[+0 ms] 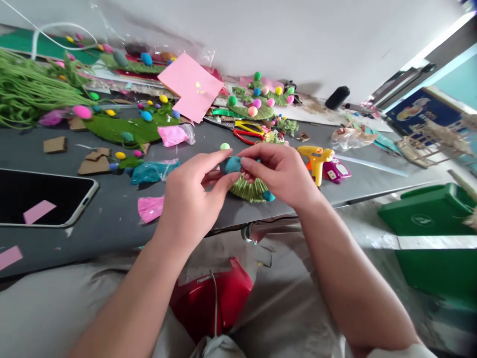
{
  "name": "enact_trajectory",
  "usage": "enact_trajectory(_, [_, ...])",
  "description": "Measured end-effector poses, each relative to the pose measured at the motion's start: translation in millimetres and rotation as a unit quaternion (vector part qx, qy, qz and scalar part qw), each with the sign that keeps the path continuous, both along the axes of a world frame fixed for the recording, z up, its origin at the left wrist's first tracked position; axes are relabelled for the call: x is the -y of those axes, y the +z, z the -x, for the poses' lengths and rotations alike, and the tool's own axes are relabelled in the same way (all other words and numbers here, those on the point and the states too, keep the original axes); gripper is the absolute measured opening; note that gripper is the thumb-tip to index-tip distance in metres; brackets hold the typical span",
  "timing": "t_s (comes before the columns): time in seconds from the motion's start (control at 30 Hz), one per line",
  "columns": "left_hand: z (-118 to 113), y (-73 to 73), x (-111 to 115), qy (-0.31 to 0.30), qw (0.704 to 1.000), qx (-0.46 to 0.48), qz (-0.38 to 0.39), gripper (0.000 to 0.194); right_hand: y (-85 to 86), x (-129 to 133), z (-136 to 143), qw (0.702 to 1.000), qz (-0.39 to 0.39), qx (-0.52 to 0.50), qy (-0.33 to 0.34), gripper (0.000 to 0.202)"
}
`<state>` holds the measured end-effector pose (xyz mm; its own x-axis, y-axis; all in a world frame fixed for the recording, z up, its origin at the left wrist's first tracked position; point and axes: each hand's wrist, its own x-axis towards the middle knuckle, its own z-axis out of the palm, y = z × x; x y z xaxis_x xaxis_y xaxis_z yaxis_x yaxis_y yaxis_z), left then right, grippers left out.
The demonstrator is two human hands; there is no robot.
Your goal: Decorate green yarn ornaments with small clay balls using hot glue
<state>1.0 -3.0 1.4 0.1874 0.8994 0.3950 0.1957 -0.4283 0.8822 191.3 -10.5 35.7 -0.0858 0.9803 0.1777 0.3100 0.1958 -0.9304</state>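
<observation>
Between my two hands is a lump of blue modelling clay (231,164), pinched by the fingers of both. My left hand (196,186) grips it from the left with thumb and fingers. From the right, the thumb and forefinger of my right hand (278,171) press on it. Just below and behind the hands lies a green, ribbed, rounded piece (250,190) with a blue ball (269,196) at its edge; my hands partly hide it. A pale green ball (224,146) shows just past my left fingertips.
A yellow glue gun (316,161) stands right of my hands. Beyond them lie pliers (250,130), a pink sheet (192,87) and green pieces with coloured balls (122,127). Clay packets (152,171) and a phone (40,196) are left. A green bin (428,214) stands right.
</observation>
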Motion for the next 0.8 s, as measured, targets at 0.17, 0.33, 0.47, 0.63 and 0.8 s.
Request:
enact_trajectory(0.17, [-4.2, -0.7, 0.5, 0.018, 0.999, -0.004, 0.031, 0.040, 0.8, 1.8, -3.3, 0.995, -0.046, 0.012, -0.087, 0.016])
enact_trajectory(0.33, [-5.6, 3.6, 3.2, 0.011, 0.999, 0.017, 0.051, 0.039, 0.0, 1.5, 5.5, 0.997, -0.027, 0.015, -0.077, 0.033])
enact_trajectory(0.47, [-4.8, 5.7, 3.7, 0.010, 0.999, 0.022, 0.046, 0.036, -0.3, 1.2, 11.6, 0.994, 0.004, 0.025, -0.102, 0.042])
enact_trajectory(0.63, [-2.1, 4.8, 2.2, 0.017, 0.999, 0.008, 0.032, 0.034, 0.5, 1.3, 12.5, 0.996, 0.025, -0.030, -0.082, 0.039])
enact_trajectory(0.8, [0.2, 4.7, 1.6, 0.024, 0.999, 0.012, 0.041, 0.033, -2.3, 0.4, 9.3, 0.997, 0.021, -0.061, -0.048, 0.025])
